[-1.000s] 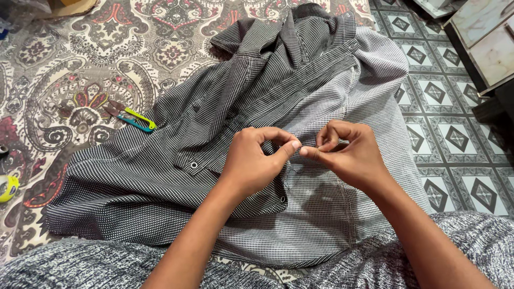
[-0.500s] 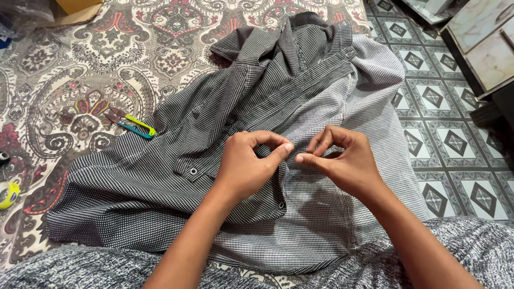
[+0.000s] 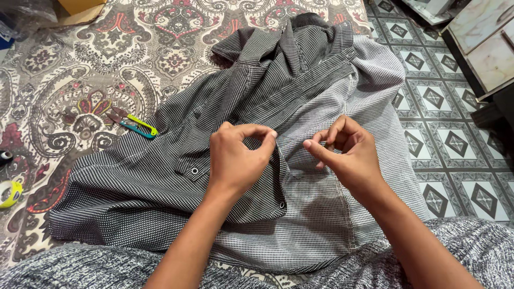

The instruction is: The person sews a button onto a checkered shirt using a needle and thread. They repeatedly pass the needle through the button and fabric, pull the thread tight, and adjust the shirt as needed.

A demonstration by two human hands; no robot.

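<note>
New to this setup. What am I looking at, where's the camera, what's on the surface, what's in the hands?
There is no machine here: a person works with two bare hands. The one picture comes from a camera worn on the person's head, looking down over their forearms and lap.

Spread in front of them is a black-and-white checked shirt with metal snap studs, lying partly on a paisley-patterned cloth and partly over a tiled floor.

The left hand pinches a fold of the shirt between thumb and forefinger. The right hand hovers just beside it with fingertips pinched together; whatever it holds, if anything, is too small to see.

To the left lie small thread snips with yellow and teal handles, and a yellow round object at the picture's edge.
</note>
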